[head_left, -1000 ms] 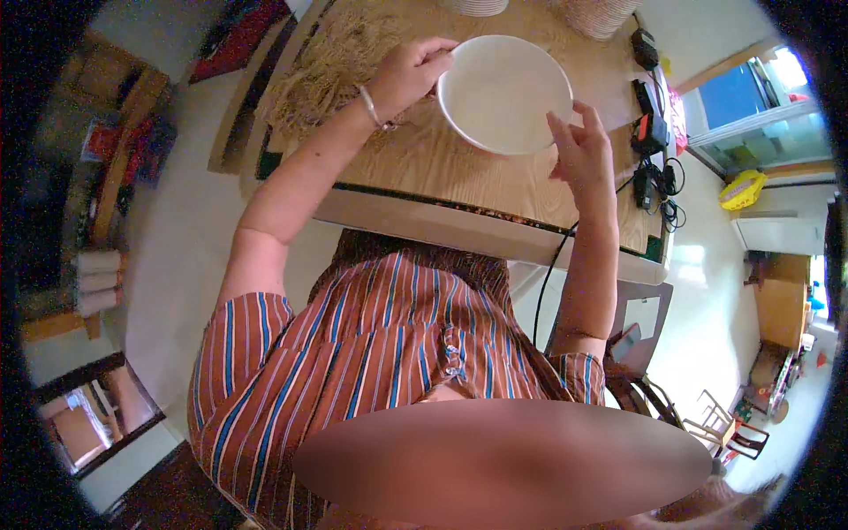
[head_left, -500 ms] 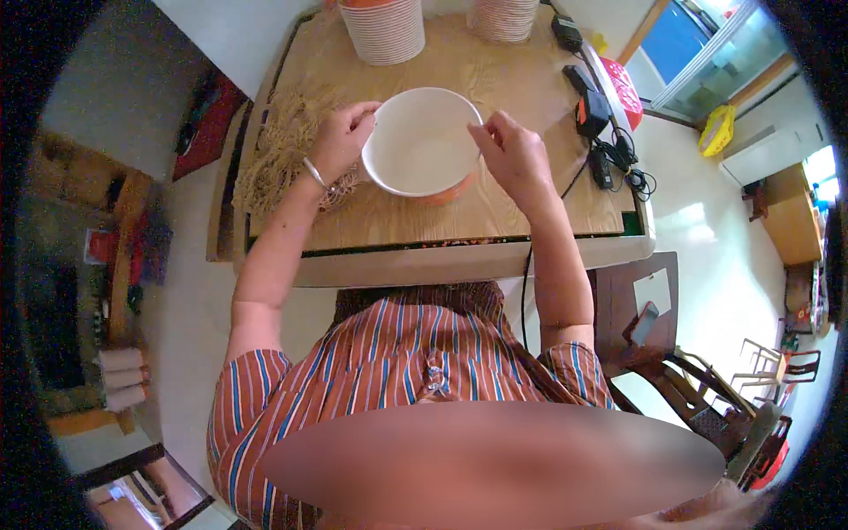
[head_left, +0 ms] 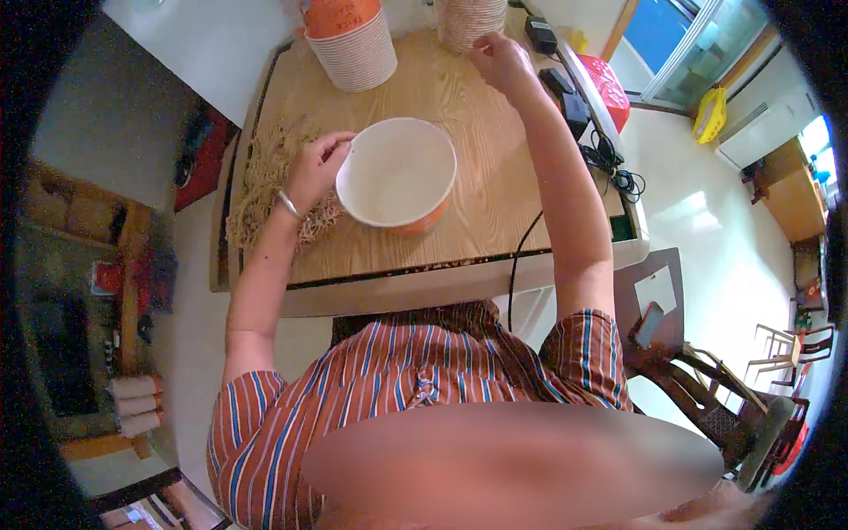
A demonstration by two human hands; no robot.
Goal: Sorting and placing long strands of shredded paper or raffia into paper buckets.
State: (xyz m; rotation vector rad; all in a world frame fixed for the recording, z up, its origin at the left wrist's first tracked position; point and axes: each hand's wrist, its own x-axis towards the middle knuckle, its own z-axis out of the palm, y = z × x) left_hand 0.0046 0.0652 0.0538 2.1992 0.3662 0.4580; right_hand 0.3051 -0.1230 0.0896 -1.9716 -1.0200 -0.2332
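Head view: right hand [head_left: 503,64] stretched forward; left hand [head_left: 320,170] grips bowl [head_left: 397,173].

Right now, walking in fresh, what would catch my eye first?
Probably the white-lined bowl over the middle of the wooden table, its rim held by the left hand. After that, the orange-topped stack of bowls at the table's far side, and the tangle of tan strands on the table's left.

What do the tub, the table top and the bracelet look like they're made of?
Tub: probably coated paper, possibly plastic; smooth, off-white inside with a pale rim. Table top: wood or wood-look laminate; grain shows, but not which. Bracelet: likely metal, judging by its silvery shine.
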